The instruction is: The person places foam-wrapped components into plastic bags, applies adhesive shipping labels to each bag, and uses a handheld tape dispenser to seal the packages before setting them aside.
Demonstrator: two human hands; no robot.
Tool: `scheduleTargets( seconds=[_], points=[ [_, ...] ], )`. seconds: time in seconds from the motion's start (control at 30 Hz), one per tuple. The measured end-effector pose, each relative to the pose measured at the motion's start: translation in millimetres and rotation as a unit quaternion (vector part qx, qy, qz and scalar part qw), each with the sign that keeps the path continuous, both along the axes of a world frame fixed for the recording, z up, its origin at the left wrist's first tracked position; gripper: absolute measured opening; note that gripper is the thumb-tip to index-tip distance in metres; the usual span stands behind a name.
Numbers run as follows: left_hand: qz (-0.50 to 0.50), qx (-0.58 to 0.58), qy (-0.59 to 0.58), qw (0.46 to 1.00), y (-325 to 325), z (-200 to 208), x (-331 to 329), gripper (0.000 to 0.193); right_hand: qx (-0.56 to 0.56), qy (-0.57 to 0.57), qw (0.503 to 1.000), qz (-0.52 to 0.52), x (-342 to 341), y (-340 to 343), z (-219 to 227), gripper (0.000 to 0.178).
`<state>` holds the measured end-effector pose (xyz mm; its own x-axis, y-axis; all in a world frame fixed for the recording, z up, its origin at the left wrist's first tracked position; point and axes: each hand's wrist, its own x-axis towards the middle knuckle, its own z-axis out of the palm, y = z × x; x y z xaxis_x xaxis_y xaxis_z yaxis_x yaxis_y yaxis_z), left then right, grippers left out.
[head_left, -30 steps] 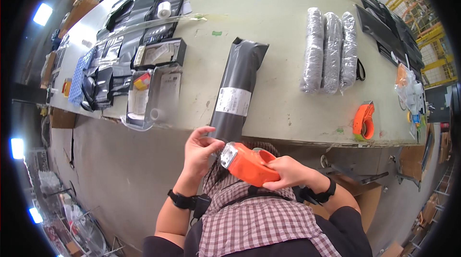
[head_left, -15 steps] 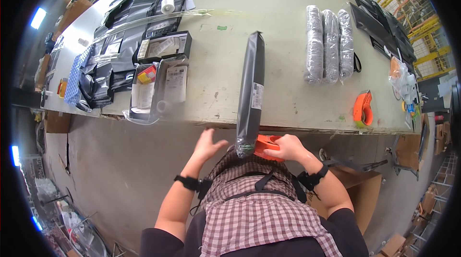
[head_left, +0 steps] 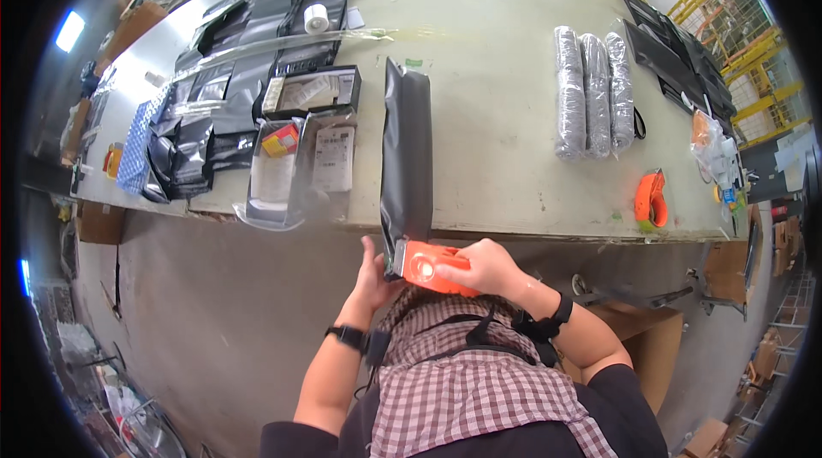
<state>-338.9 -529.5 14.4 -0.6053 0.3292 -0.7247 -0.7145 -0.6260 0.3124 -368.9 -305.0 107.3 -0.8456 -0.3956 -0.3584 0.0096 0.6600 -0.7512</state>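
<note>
A long black plastic-wrapped package lies on the table, pointing away from me, its near end sticking out past the front edge. My left hand is at that near end, thumb up along its left side and fingers curled in under it, partly hidden. My right hand grips an orange tape dispenser, whose front is pressed against the right side of the package's near end. The label seen earlier on the package does not show now.
Three grey wrapped rolls lie to the right, behind a second orange tape dispenser. Black trays with papers, black plastic bags and a white roll occupy the left. A cardboard box stands below, right of me.
The package has shifted left and rolled, taking its label out of sight. My left hand has come in to its near end. My right hand has brought the tape dispenser left against it.
</note>
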Motion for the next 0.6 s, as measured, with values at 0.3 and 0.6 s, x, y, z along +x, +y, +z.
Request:
scheduleTargets(
  seconds=[0.3, 0.6],
  points=[
    [-0.01, -0.201, 0.069, 0.977, 8.1, 16.7, -4.9, 0.036, -0.085, -0.111, 0.99, -0.016, 39.9, 64.8, 42.0, 0.046],
    [-0.049, -0.222, 0.157, 0.961, 27.6, -10.2, -5.9, 0.032, 0.121, -0.073, 0.988, -0.061, 18.1, 34.3, -38.7, 0.053]
  ],
)
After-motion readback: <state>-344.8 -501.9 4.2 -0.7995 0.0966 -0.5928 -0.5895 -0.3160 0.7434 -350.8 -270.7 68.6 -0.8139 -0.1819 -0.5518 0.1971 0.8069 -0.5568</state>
